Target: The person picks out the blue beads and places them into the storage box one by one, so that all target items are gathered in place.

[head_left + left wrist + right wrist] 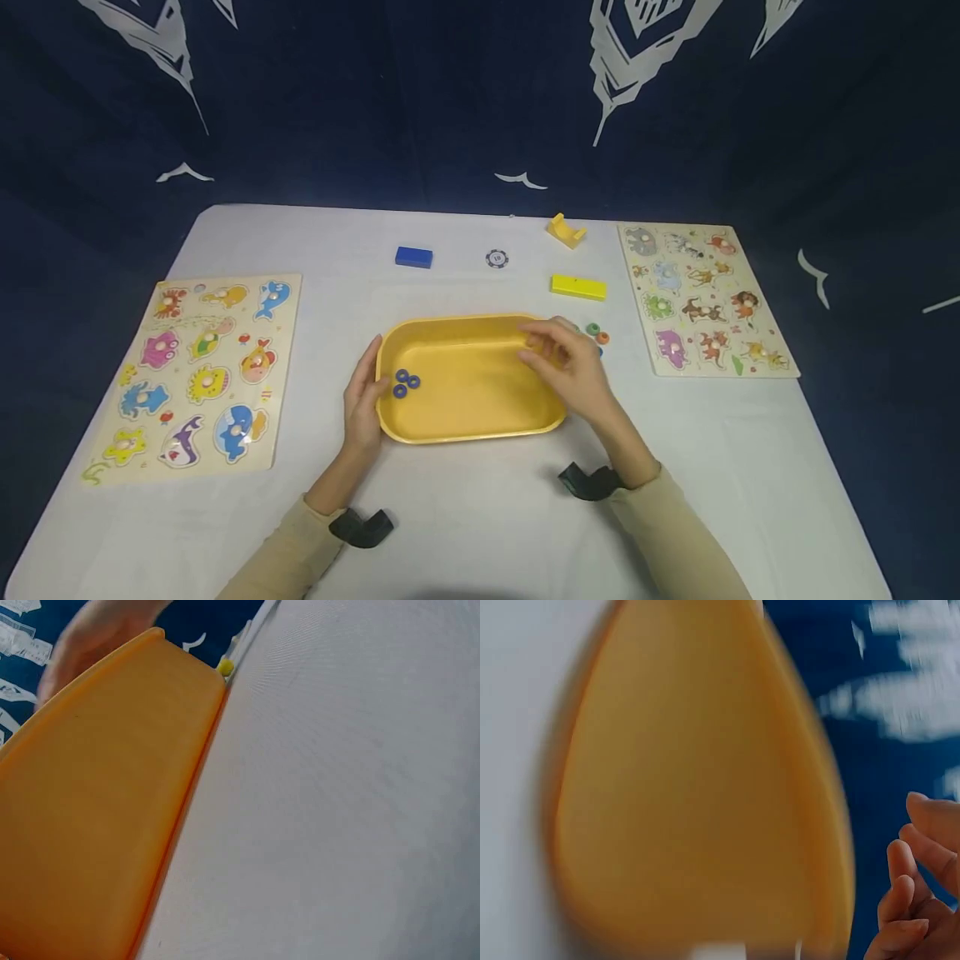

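Note:
A yellow tray [472,379] sits on the white tabletop in front of the person. My left hand [365,408] grips its left end, thumb over the rim and fingers along the outer side. Three small dark-blue rings [405,383] lie inside, close to that thumb. Over the tray's right end hovers my right hand [570,371], its fingers loosely bent and apart from the thumb. Nothing shows between the right fingers [901,862] in the right wrist view. Small green, orange and blue beads [603,338] lie just beyond this hand, which partly hides them.
Animal puzzle boards lie left [285,400] and right [720,279]. Behind the tray are a blue block [414,257], a poker chip [497,259], a yellow bar [578,287] and a yellow curved piece [566,231]. A dark patterned cloth [412,108] hangs beyond the table.

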`<state>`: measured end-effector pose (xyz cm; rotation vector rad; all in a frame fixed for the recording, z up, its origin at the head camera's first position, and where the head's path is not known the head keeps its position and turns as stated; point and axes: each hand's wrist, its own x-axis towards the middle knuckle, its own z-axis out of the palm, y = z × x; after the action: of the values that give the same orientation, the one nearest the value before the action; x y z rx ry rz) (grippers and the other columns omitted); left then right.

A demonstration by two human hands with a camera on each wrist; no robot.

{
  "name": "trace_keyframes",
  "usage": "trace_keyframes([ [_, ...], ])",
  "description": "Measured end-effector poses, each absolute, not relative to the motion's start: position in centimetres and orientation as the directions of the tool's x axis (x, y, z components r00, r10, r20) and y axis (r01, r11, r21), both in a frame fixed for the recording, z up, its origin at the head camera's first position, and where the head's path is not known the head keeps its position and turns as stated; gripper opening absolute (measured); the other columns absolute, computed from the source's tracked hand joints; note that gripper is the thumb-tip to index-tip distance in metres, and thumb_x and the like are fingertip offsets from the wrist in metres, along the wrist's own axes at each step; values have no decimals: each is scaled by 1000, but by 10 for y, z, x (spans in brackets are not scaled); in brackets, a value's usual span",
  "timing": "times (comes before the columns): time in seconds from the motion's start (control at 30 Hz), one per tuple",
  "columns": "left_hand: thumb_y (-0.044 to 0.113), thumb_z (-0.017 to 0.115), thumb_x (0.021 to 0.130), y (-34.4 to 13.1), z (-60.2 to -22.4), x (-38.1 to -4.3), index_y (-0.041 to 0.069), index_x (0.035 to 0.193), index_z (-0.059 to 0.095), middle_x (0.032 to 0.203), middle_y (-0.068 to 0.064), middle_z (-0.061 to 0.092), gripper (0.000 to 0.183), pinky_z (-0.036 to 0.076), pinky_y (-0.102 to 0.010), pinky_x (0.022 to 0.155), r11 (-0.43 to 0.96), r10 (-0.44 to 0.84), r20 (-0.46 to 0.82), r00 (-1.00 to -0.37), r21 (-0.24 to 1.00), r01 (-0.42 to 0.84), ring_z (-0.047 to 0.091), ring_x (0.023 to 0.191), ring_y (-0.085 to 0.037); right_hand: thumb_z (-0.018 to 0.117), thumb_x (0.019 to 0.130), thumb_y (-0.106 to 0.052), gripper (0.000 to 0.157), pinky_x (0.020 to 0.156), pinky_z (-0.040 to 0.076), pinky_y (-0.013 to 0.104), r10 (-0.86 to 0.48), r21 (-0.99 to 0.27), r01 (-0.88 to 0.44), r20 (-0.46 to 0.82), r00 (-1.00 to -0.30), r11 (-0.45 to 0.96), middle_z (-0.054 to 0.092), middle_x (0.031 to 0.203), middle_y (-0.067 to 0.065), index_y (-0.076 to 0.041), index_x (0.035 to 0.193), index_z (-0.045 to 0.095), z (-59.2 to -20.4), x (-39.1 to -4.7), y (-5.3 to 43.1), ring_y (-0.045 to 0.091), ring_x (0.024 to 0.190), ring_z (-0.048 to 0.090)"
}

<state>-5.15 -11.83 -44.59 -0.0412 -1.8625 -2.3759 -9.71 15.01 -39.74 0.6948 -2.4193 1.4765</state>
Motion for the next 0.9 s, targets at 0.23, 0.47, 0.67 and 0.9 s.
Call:
trace_keyframes([
  [0.23,-8,30,84,-118,-442,-51,-1,139,22,147,-14,17,55,16,-19,110,-220,-81,92,-992,970,108,15,136,-14,65,79,-17,32,47,28,18,-7,-805,-317,363,-932,502,56,79,-3,-10,110,61,-449,-105,233,7,65,41],
  [0.47,-7,30,85,-117,-446,-51,0,139,22,147,-14,17,55,16,-19,110,-236,-78,98,-992,965,114,14,136,-14,63,81,-23,30,52,37,15,79,-785,-114,204,-976,609,60,84,0,-14,110,61,-470,-104,252,11,68,46],
  [0.67,-7,30,85,-118,-448,-50,0,139,22,147,-14,17,55,18,-19,109,-237,-81,97,-992,965,114,16,136,-15,62,82,-25,30,53,36,15,55,-721,-97,185,-981,687,59,82,-2,-17,111,61,-476,-106,253,11,65,45],
  [0.9,-7,30,85,-119,-446,-52,1,139,23,147,-15,17,55,18,-19,109,-233,-76,103,-992,965,118,16,136,-15,61,83,-23,25,46,33,19,47,-636,-83,184,-982,768,57,75,1,-13,106,62,-474,-109,250,13,59,42],
])
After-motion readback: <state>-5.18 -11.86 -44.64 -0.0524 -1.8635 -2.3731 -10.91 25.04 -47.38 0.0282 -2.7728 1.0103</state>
